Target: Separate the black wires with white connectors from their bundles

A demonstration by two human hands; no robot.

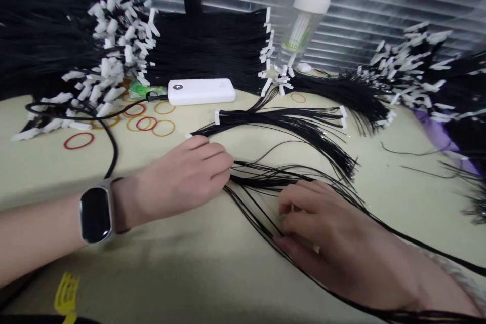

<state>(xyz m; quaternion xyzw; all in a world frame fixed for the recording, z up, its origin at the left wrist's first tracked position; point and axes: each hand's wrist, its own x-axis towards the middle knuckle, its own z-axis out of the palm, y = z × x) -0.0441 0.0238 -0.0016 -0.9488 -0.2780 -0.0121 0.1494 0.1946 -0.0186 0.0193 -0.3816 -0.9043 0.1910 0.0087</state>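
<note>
My left hand [193, 172] is closed around one end of a bunch of thin black wires [258, 174], which fans out to the right from under its fingers. My right hand [330, 238] is curled over the spread wires, and its thumb and fingertips close on some thin strands. More wires pass beneath and beyond this hand toward the right edge. Just behind my hands lies another bundle of black wires [281, 119], with white connectors [343, 117] on some ends and bare tips on others. The fingers of my left hand hide the ends that they grip.
Large stacks of black wires with white connectors stand at back left [117, 25], back centre [208, 40] and right [410, 61]. A white power bank [201, 91] with a black cable [113, 147], rubber bands [79, 140] and a clear bottle [304, 25] are on the table.
</note>
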